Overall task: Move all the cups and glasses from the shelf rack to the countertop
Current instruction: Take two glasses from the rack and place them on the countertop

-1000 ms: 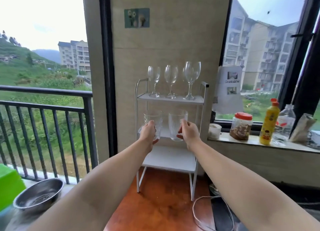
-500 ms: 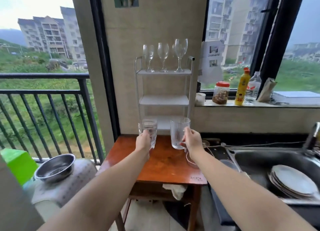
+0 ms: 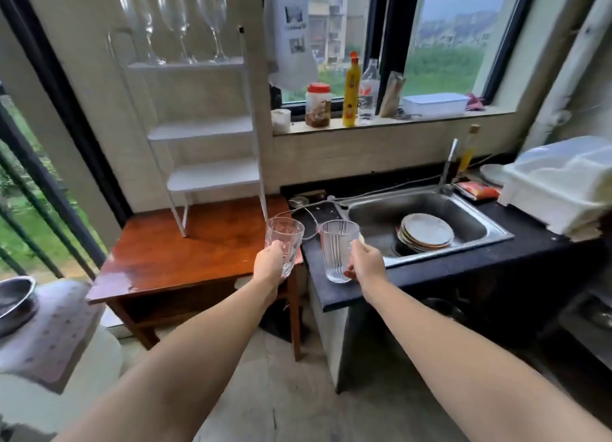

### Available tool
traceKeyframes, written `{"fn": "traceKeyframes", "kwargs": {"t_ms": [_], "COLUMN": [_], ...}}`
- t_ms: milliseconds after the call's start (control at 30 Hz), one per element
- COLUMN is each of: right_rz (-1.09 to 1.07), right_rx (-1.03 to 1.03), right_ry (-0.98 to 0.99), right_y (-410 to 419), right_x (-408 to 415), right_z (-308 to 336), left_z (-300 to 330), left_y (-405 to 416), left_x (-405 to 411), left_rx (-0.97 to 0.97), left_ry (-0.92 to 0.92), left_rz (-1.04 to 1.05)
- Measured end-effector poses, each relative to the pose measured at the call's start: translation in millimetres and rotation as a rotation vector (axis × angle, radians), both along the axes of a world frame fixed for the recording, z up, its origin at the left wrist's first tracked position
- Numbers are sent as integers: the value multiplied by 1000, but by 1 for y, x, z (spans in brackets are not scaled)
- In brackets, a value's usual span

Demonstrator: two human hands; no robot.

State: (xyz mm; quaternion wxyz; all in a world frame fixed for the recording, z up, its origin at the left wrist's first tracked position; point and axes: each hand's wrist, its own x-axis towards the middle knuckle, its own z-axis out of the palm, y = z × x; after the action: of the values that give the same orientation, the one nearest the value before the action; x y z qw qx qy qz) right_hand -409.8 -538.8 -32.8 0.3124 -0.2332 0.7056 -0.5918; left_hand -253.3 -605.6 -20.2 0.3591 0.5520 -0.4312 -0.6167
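A: Both hands were loaded there. The left hand (image 3: 272,265) had its fingers wrapped tight around a cut-pattern glass (image 3: 284,243), and the right hand (image 3: 366,265) was clamped on a taller ribbed glass (image 3: 338,253).

B: And where were they against the countertop (image 3: 463,269)?

A: The ribbed glass hung over the countertop's left front corner, just left of the sink (image 3: 427,233). The cut-pattern glass sat just off the countertop's left edge, above the seam with the wooden table (image 3: 185,259).

B: Any room to work with?

A: A bare black strip ran along the countertop's front edge, ahead of the sink rim. A white cable (image 3: 314,209) lay across the back left part of the countertop.

B: And the rack?

A: The shelf rack (image 3: 212,126) stood left of the countertop, on the table. Three wine glasses (image 3: 180,24) stood upright on its top shelf; the two lower shelves showed bare white.
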Motion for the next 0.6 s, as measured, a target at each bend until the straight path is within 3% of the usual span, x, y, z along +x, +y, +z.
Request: {"fn": "traceKeyframes", "kwargs": {"t_ms": [333,600], "right_rz": [-212,-591], "right_rx": [188,259], "right_ry": [12,-59], "right_y": [166,304], "right_x": [-159,-255], "right_z": [-38,-67], "left_z": [-46,-60], "left_y": [126,226], "left_x": [-172,-302], "left_rx": [128,172], "left_ry": [-22,-87], "left_rz": [-235,-589]}}
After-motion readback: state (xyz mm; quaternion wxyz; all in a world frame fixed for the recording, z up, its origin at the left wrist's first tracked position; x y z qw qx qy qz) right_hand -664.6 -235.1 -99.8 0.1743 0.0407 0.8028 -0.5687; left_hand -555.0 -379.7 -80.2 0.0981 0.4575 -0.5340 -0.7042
